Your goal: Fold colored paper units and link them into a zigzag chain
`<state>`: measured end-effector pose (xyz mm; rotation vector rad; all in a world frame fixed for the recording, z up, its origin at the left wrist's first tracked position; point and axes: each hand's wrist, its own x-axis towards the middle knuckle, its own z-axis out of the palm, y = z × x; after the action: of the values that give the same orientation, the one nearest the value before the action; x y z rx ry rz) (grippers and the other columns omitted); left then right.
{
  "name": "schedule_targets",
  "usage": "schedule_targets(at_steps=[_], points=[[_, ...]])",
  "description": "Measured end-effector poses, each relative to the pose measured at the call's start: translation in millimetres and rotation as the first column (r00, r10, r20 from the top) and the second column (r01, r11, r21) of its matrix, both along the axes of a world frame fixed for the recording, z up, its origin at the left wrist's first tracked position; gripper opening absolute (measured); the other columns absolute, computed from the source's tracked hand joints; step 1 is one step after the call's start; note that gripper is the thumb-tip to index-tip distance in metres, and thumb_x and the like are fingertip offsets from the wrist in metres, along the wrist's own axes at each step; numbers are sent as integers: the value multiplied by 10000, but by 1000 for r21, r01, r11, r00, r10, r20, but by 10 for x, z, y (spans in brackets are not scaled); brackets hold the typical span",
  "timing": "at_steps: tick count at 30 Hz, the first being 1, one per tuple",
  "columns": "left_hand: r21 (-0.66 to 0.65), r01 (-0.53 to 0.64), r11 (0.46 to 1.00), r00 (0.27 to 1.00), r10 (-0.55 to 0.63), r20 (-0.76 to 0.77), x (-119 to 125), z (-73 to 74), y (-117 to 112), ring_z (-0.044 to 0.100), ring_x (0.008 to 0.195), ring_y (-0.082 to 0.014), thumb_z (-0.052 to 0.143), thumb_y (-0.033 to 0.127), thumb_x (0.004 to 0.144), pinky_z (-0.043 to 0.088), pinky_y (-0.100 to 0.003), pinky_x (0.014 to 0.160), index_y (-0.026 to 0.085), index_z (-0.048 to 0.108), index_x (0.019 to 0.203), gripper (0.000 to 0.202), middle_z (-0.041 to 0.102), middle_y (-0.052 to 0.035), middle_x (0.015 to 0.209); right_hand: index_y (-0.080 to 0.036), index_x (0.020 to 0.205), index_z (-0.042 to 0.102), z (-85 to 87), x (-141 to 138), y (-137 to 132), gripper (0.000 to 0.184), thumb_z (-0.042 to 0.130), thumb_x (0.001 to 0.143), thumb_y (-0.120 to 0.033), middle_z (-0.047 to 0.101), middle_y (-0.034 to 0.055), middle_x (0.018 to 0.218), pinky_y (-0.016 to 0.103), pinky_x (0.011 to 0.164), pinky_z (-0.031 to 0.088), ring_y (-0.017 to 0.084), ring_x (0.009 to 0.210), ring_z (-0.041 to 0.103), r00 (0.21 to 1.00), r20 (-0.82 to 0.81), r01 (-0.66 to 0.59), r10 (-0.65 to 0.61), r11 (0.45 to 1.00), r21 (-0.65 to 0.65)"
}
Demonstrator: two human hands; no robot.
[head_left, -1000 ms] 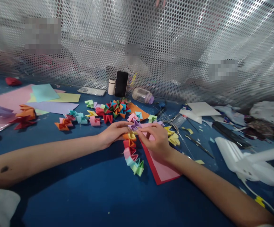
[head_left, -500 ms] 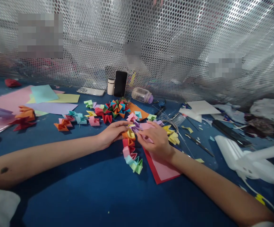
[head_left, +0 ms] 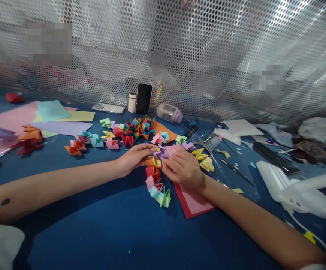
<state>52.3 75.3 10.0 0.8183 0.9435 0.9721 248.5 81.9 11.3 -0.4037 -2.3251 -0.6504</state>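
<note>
A curved chain of folded paper units [head_left: 153, 182], orange, red, pink, blue and green, lies on the blue table between my hands. At its far end is a purple folded paper unit [head_left: 160, 153], beside yellow folds. My left hand [head_left: 136, 158] is closed on the chain's upper left side, its fingertips at the yellow and orange folds. With fingers curled in, my right hand [head_left: 184, 168] pinches the right side of the purple unit; its fingertips are partly hidden. Pink and red paper sheets [head_left: 199, 204] lie under my right wrist.
Several loose folded units [head_left: 96, 139] and a multicoloured folded cluster [head_left: 139, 128] lie beyond my hands. A phone [head_left: 143, 99] stands by a tipped jar [head_left: 168, 112]. Scissors [head_left: 237, 171] and a white glue gun [head_left: 295, 187] are on the right. Coloured sheets [head_left: 64, 128] lie left.
My right fingers have curled in more and shifted slightly at the purple unit. My left hand has barely moved, and the chain keeps its curve.
</note>
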Motion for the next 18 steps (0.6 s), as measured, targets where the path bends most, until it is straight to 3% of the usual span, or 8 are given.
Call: schedule_targets(at_steps=[3, 8, 12, 18], points=[[-6, -22, 1000, 1000, 22, 0, 3, 10, 0, 618, 677, -70, 579, 123, 856, 534, -204, 674, 181, 654, 924, 117, 668, 1, 858, -200, 645, 562, 42, -23, -31, 179, 595, 818, -166, 617, 0, 607, 350, 755, 505, 156, 649, 508, 996, 30, 82, -83, 996, 24], [-12, -28, 1000, 1000, 28, -3, 11, 22, -3, 610, 649, -68, 558, 115, 858, 528, -197, 652, 172, 630, 900, 101, 648, 3, 823, -197, 670, 585, 79, -62, -86, 150, 604, 819, -193, 653, -19, 645, 412, 895, 459, 172, 731, 551, 987, -9, 162, -162, 986, 48], [16, -9, 1000, 1000, 9, 5, 17, 27, -4, 611, 654, -74, 541, 126, 872, 527, -202, 656, 159, 592, 871, 60, 612, 10, 771, -194, 723, 608, 94, -81, -103, 96, 609, 817, -215, 701, 6, 810, 435, 946, 429, 190, 803, 584, 983, 8, 184, -185, 981, 69], [77, 45, 996, 999, -44, -10, -11, 13, -11, 607, 718, -78, 612, 221, 857, 517, -204, 688, 168, 615, 969, 124, 612, -1, 863, -189, 702, 590, 106, -80, -39, 94, 601, 795, -181, 715, 17, 862, 387, 907, 443, 172, 793, 633, 982, -67, 175, -178, 983, -50]])
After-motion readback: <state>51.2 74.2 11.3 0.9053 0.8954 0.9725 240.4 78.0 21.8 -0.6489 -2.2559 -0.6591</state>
